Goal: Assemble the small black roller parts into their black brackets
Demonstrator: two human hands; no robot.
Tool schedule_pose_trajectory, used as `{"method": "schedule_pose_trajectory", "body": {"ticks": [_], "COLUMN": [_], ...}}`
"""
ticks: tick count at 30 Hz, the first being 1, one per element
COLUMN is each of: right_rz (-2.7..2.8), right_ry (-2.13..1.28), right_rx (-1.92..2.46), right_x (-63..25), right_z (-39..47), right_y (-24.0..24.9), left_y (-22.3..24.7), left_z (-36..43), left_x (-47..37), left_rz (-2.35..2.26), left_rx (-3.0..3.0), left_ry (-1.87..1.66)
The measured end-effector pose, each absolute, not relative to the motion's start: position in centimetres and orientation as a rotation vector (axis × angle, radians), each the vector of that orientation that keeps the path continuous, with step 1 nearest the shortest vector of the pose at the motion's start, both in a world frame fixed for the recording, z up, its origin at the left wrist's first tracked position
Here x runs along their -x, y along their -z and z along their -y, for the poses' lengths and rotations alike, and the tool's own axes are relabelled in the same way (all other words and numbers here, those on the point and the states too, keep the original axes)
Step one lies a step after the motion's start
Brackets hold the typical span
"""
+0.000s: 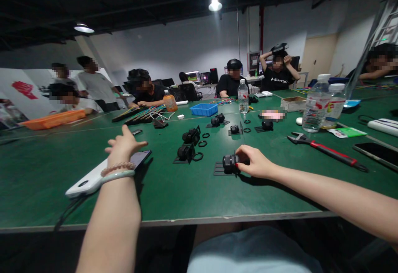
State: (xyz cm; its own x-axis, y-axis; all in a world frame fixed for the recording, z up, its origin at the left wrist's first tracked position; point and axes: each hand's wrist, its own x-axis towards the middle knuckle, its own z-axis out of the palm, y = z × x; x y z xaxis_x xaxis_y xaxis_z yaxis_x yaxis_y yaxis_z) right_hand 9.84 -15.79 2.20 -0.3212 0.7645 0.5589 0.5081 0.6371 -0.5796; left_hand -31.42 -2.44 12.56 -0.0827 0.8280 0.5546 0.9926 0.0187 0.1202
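My right hand (pixel 252 162) grips the right side of a black cylindrical part on a slotted plate (pixel 229 163), which rests on the green table (pixel 180 194). Fingers spread, my left hand (pixel 124 143) is over a phone (pixel 141 157) and a white device (pixel 88 181), holding nothing. Between the hands stand two similar black parts, one in front (pixel 184 152) and one behind (pixel 190 136), with several black rings (pixel 197 156) at their right. More such parts (pixel 217 119) sit farther back.
To the right lie an adjustable wrench (pixel 329 150), water bottles (pixel 316 105) and a dark phone (pixel 381 153). Farther back are a blue tray (pixel 204 109), an orange tray (pixel 54 119), a bottle (pixel 243 96) and wires (pixel 146 114). Several people are around the table.
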Motion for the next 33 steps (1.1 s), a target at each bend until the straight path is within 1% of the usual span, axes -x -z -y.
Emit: {"method": "schedule_pose_trajectory", "body": {"ticks": [1,2,4,6,8,10,13,15,18,21,26,33], "right_rz": [1.997,1.996,1.997,1.998,2.000,2.000,2.011,2.019,2.028,2.050,2.120,2.226], "right_ry": [-0.377,-0.379,-0.385,-0.384,-0.382,-0.385,-0.391,-0.402,-0.453,-0.476,-0.318,-0.271], "right_rx": [0.996,0.997,0.999,1.000,0.997,0.998,1.002,1.002,0.998,0.973,0.892,0.816], "right_x": [-9.8,-9.8,-9.9,-9.9,-9.9,-9.9,-9.9,-9.9,-10.0,-10.1,-10.8,-11.3], "right_z": [15.8,15.8,15.7,15.8,15.8,15.7,15.6,15.6,15.5,15.6,15.8,15.8], "right_y": [-2.2,-2.2,-2.2,-2.2,-2.2,-2.2,-2.2,-2.3,-2.3,-2.3,-2.7,-2.8], "left_y": [-13.4,-14.0,-14.5,-13.7,-11.6,-9.1,-6.0,-5.0,-4.7,-4.7,-4.5,-4.6], "left_z": [3.0,3.8,5.6,7.7,9.7,11.4,12.7,12.8,12.5,12.3,12.3,12.3], "left_x": [29.5,27.2,21.9,16.6,12.4,9.6,7.9,7.7,7.8,7.8,7.8,7.6], "left_rz": [1.940,1.782,1.436,1.127,0.893,0.776,0.756,0.762,0.910,0.962,0.929,0.990], "left_rx": [1.696,1.645,1.802,2.193,2.677,3.042,3.420,3.581,3.624,3.645,3.618,3.597], "left_ry": [0.805,0.913,1.089,1.196,1.177,1.116,0.971,0.919,0.929,0.892,0.933,0.877]}}
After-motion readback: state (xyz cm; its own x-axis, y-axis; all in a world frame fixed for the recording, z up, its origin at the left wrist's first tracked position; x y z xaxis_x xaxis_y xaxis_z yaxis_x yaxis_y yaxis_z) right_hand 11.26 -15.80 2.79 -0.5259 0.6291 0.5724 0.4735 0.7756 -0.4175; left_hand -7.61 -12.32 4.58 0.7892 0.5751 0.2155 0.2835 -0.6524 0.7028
